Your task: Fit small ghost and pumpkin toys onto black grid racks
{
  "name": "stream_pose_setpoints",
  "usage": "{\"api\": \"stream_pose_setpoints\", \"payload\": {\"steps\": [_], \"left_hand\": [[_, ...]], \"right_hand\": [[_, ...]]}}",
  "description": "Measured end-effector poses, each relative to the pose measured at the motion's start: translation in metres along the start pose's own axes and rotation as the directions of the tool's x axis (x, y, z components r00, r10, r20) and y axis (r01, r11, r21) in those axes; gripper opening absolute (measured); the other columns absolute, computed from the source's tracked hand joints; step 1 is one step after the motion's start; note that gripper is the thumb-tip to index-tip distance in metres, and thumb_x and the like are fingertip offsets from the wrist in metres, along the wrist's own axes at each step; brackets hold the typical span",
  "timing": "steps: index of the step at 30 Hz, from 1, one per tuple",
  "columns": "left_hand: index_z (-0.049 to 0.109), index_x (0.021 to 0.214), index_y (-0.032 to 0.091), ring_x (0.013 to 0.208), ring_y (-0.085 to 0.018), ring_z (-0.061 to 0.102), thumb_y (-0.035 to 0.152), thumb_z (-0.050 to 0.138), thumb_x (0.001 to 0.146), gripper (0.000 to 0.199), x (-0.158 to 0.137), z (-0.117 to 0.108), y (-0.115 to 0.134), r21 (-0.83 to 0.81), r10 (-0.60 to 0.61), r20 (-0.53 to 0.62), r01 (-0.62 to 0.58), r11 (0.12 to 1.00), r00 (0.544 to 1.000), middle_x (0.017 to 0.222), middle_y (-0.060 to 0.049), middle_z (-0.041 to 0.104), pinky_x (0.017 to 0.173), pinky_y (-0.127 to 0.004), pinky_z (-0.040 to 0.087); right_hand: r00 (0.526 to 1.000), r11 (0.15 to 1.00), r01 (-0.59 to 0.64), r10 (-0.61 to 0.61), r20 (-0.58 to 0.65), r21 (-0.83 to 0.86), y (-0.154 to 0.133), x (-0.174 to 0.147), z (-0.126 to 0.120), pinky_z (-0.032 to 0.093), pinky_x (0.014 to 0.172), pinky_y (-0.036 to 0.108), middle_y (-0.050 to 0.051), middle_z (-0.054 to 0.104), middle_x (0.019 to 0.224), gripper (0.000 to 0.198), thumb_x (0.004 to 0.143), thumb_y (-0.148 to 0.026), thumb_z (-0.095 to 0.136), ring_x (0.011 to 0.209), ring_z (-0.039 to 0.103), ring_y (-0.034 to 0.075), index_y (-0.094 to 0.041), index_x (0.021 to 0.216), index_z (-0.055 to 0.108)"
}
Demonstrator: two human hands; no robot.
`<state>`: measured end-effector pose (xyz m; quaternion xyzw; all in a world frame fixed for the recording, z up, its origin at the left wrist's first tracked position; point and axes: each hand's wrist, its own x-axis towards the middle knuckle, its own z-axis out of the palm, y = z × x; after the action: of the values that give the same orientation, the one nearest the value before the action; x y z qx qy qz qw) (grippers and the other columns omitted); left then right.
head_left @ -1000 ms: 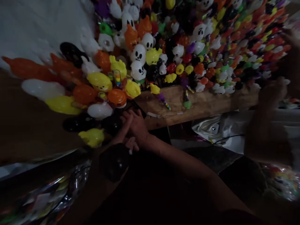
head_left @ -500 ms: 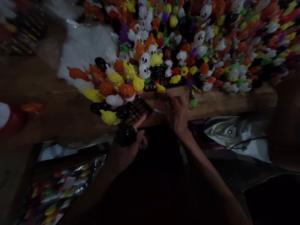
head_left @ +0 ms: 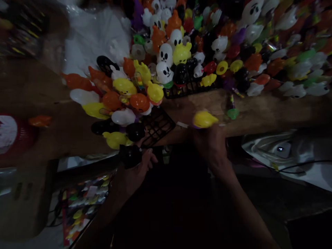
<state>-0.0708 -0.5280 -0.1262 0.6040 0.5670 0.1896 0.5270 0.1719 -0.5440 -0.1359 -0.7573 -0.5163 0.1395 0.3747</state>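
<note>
My left hand point(head_left: 138, 169) is closed around a black toy figure point(head_left: 129, 155) with pointed ears, beside the black grid rack point(head_left: 162, 124). Part of its fingers hides behind the toy. My right hand point(head_left: 214, 145) grips a yellow toy figure point(head_left: 204, 119) with a bit of purple beneath it, above the front edge of the wooden table point(head_left: 192, 105). On the rack's left side stand several toy figures with orange, white, yellow and black heads, among them an orange pumpkin head point(head_left: 140, 102) and a round black head point(head_left: 135, 131).
A large pile of mixed toy figures point(head_left: 254, 65) spreads over the back and right. A second rack point(head_left: 189, 89) holds white skull-faced figures point(head_left: 164, 72). A small green-based tube point(head_left: 232, 112) stands at right. White plastic sheeting point(head_left: 90, 38) and a red container point(head_left: 22, 135) are at left.
My right hand has closed on the yellow toy and carried it right and toward me. My left hand has shifted slightly left and down with the black toy. The view has moved too.
</note>
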Motion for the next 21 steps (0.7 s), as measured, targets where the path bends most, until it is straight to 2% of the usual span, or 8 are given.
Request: {"api": "stream_pose_setpoints", "payload": {"steps": [3, 6, 10, 12, 17, 21], "left_hand": [[0.044, 0.151, 0.017, 0.055, -0.011, 0.057, 0.054, 0.053, 0.097, 0.065, -0.003, -0.001, 0.003, -0.034, -0.040, 0.021, 0.041, 0.999, 0.999, 0.070, 0.002, 0.067, 0.050, -0.021, 0.046], [0.047, 0.147, 0.013, 0.052, -0.012, 0.055, 0.056, 0.052, 0.097, 0.067, -0.012, -0.001, 0.005, -0.091, -0.089, 0.056, 0.094, 0.991, 0.994, 0.066, 0.001, 0.065, 0.045, -0.020, 0.042], [0.032, 0.158, 0.016, 0.051, -0.012, 0.055, 0.051, 0.051, 0.098, 0.072, -0.018, 0.000, 0.002, -0.139, -0.046, 0.024, 0.049, 0.989, 0.999, 0.065, 0.002, 0.066, 0.045, -0.019, 0.044], [0.031, 0.159, 0.019, 0.051, -0.011, 0.056, 0.049, 0.050, 0.098, 0.071, -0.016, 0.002, -0.002, -0.162, -0.003, -0.001, 0.003, 0.987, 1.000, 0.068, 0.002, 0.067, 0.045, -0.019, 0.043], [0.041, 0.154, 0.024, 0.051, -0.010, 0.056, 0.046, 0.049, 0.099, 0.060, -0.008, 0.006, -0.009, -0.199, 0.073, 0.053, -0.061, 0.978, 0.996, 0.076, 0.001, 0.070, 0.044, -0.019, 0.042], [0.051, 0.147, 0.022, 0.051, -0.010, 0.054, 0.046, 0.049, 0.099, 0.054, -0.006, 0.012, -0.008, -0.236, 0.089, 0.051, -0.075, 0.969, 0.995, 0.078, 0.001, 0.069, 0.044, -0.019, 0.043]], "right_hand": [[0.984, 0.979, 0.166, -0.172, 0.044, 0.115, -0.020, 0.000, 0.016, 0.052, 0.070, 0.031, 0.007, 0.071, 0.089, 0.014, 0.094, -0.020, 0.053, 0.076, 0.063, 0.019, -0.020, 0.103, 0.065], [0.959, 0.931, 0.275, -0.284, 0.003, 0.239, -0.033, 0.004, 0.031, 0.052, 0.071, 0.028, 0.005, 0.070, 0.088, 0.017, 0.098, -0.017, 0.049, 0.077, 0.063, 0.016, -0.019, 0.095, 0.066], [0.960, 0.896, 0.260, -0.280, 0.002, 0.360, -0.037, 0.004, 0.051, 0.050, 0.069, 0.027, 0.002, 0.069, 0.082, 0.016, 0.097, -0.023, 0.059, 0.075, 0.063, 0.015, -0.019, 0.087, 0.071], [0.967, 0.904, 0.226, -0.253, 0.029, 0.362, -0.037, 0.003, 0.060, 0.051, 0.073, 0.029, 0.003, 0.071, 0.084, 0.017, 0.096, -0.027, 0.062, 0.079, 0.066, 0.017, -0.019, 0.086, 0.074], [0.980, 0.925, 0.156, -0.188, 0.060, 0.348, -0.036, 0.007, 0.072, 0.053, 0.080, 0.031, 0.004, 0.076, 0.091, 0.015, 0.093, -0.029, 0.067, 0.088, 0.069, 0.020, -0.020, 0.091, 0.079], [0.973, 0.933, 0.188, -0.220, 0.073, 0.305, -0.034, 0.015, 0.072, 0.054, 0.080, 0.030, 0.003, 0.077, 0.087, 0.016, 0.093, -0.028, 0.066, 0.083, 0.070, 0.019, -0.021, 0.092, 0.080]]}}
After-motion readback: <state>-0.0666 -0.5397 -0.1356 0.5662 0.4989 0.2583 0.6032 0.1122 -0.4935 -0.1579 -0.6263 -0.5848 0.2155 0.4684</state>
